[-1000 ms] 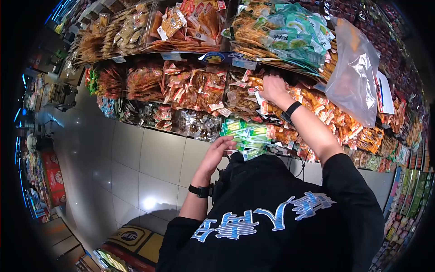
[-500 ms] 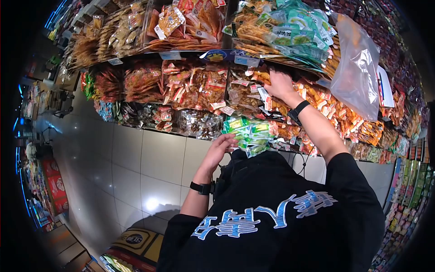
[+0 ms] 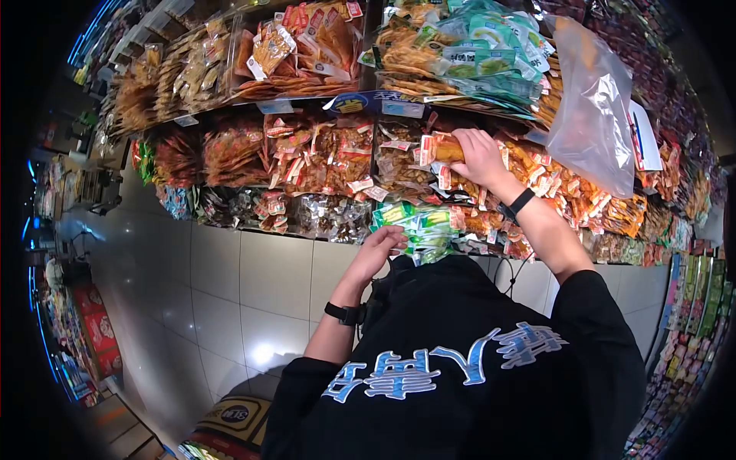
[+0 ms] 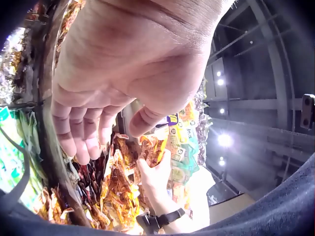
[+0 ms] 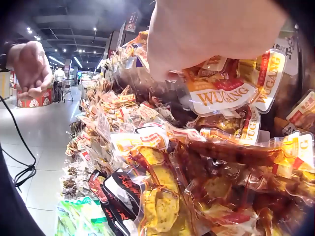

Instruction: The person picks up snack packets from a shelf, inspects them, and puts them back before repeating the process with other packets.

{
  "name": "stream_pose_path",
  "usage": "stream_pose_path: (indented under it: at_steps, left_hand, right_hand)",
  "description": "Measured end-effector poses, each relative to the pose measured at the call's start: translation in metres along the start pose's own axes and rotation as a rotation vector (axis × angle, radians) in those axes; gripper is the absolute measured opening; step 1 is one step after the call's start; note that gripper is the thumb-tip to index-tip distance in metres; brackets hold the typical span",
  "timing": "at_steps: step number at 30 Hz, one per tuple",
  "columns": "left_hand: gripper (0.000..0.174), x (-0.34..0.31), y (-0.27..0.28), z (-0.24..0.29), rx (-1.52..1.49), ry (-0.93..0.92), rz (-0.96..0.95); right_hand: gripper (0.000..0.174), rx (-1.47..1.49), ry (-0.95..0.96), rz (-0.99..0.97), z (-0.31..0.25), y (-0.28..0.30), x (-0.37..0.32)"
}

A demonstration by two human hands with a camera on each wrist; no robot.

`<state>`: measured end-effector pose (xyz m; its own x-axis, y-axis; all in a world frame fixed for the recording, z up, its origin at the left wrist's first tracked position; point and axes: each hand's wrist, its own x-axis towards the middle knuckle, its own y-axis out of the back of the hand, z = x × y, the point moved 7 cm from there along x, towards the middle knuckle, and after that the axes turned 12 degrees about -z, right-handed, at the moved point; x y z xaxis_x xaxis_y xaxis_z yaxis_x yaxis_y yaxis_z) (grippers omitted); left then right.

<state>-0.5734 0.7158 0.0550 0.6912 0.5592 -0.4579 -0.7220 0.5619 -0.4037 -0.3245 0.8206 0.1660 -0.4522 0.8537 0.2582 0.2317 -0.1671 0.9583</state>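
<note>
My right hand (image 3: pixel 481 159) grips a vacuum-sealed snack packet (image 3: pixel 445 149) with orange-brown contents and a red-and-white label end, over the middle shelf of the rack. Seen from the left wrist, the thumb and fingers of that hand (image 4: pixel 157 179) pinch an orange packet. WUGANG-labelled packets (image 5: pixel 224 98) show under the hand in the right wrist view, with sauce-brown packets (image 5: pixel 216 182) below. My left hand (image 3: pixel 381 249) hovers by the green-and-white packets (image 3: pixel 422 230) at the rack's front, its fingers loosely bent and nothing in them.
Teal packets (image 3: pixel 491 57) pile up on the upper shelf. A clear plastic bag (image 3: pixel 594 111) hangs at the right, beside a white notepad (image 3: pixel 645 138). Blue price signs (image 3: pixel 353 102) line the shelf edge. Tiled floor (image 3: pixel 268 268) lies left; a black cable (image 5: pixel 22 172) hangs nearby.
My right hand has drawn back from deep under the upper shelf toward me, and an orange-brown packet now shows in its grip. The left hand stays almost where it was.
</note>
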Motion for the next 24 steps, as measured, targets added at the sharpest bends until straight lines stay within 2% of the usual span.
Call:
stream_pose_path:
  at_steps: [1,4,5,6,8,10,12,14,15,16,21,24]
  left_hand:
    - [0.033,0.003,-0.002,0.001,0.026,-0.012,-0.012]
    - [0.034,0.009,-0.012,0.008,0.11,-0.065,-0.048]
    - [0.036,0.011,-0.017,0.014,0.142,-0.092,-0.061]
    - [0.038,0.013,-0.023,0.021,0.174,-0.119,-0.074]
    - [0.044,0.017,-0.035,0.046,0.221,-0.298,-0.01]
    - [0.055,0.022,-0.045,0.063,0.187,-0.33,-0.076]
    - [0.06,0.021,-0.061,0.08,0.092,-0.371,-0.084]
    - [0.065,0.033,-0.066,0.07,-0.002,-0.294,-0.141]
    - [0.063,0.038,-0.066,0.069,-0.058,-0.352,-0.087]
    - [0.061,0.041,-0.064,0.068,-0.113,-0.41,-0.034]
    - [0.06,0.029,-0.064,0.079,-0.315,-0.434,-0.094]
    - [0.055,0.021,-0.063,0.085,-0.41,-0.435,-0.115]
  right_hand:
    - [0.064,0.02,0.004,0.018,-0.003,0.005,-0.003]
    - [0.063,0.155,-0.138,-0.007,-0.008,0.015,-0.013]
    - [0.063,0.325,-0.227,-0.054,-0.012,0.017,-0.015]
    - [0.061,0.642,-0.31,-0.038,-0.016,0.013,-0.019]
    - [0.059,1.28,-0.476,-0.002,-0.03,-0.004,-0.03]
    - [0.056,1.634,-0.462,-0.062,-0.057,-0.004,-0.028]
    - [0.055,1.747,-0.371,-0.04,-0.074,-0.004,-0.022]
    - [0.058,1.568,-0.463,-0.121,-0.09,-0.001,-0.021]
    - [0.064,1.192,-0.506,-0.201,-0.092,0.007,-0.019]
    - [0.071,1.064,-0.452,-0.169,-0.098,0.01,-0.017]
    - [0.067,0.894,-0.441,-0.203,-0.107,0.009,-0.027]
    - [0.063,0.637,-0.368,-0.197,-0.114,0.018,-0.03]
